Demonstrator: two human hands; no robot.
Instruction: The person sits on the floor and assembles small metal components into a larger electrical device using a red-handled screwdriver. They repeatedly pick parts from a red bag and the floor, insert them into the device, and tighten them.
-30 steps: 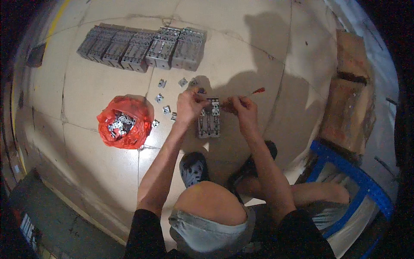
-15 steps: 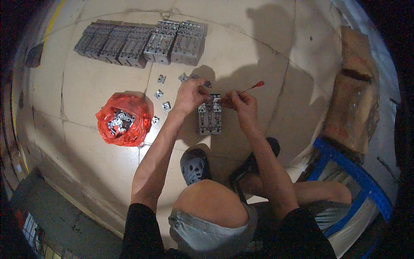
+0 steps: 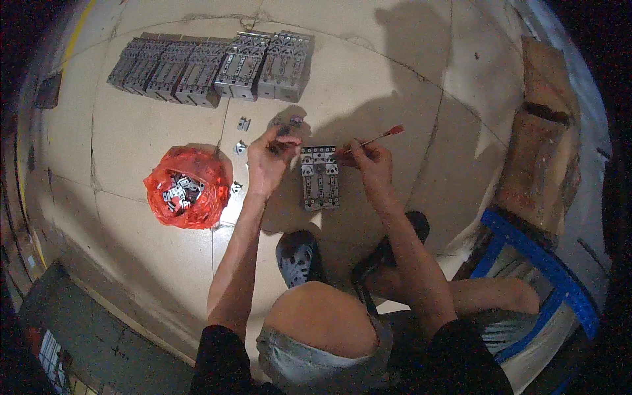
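A rectangular metal block (image 3: pixel 320 179) with rows of holes and small fittings at its far end lies on the floor before me. My right hand (image 3: pixel 372 164) is at the block's far right corner, its fingers closed round a thin rod-like tool (image 3: pixel 393 131) whose red end points up and to the right. Left of the block is my left hand (image 3: pixel 271 158), its fingers curled but smeared by motion; whether they hold anything is unclear. Small metal clips lie near it: one (image 3: pixel 243 123) beyond, one (image 3: pixel 239 147) to its left, one (image 3: pixel 236 188) nearer me.
A red plastic bag (image 3: pixel 158 191) holding several metal clips sits open at the left. Similar metal blocks (image 3: pixel 284 69) stand in a row at the far left. Cardboard boxes (image 3: pixel 532 168) and a blue frame (image 3: pixel 526 247) are on the right. My shoe (image 3: pixel 297 257) is close to the block.
My left hand has moved left, off the block's far end, uncovering its top there. It now covers a spot where a clip lay. The right hand still holds the tool in about the same place.
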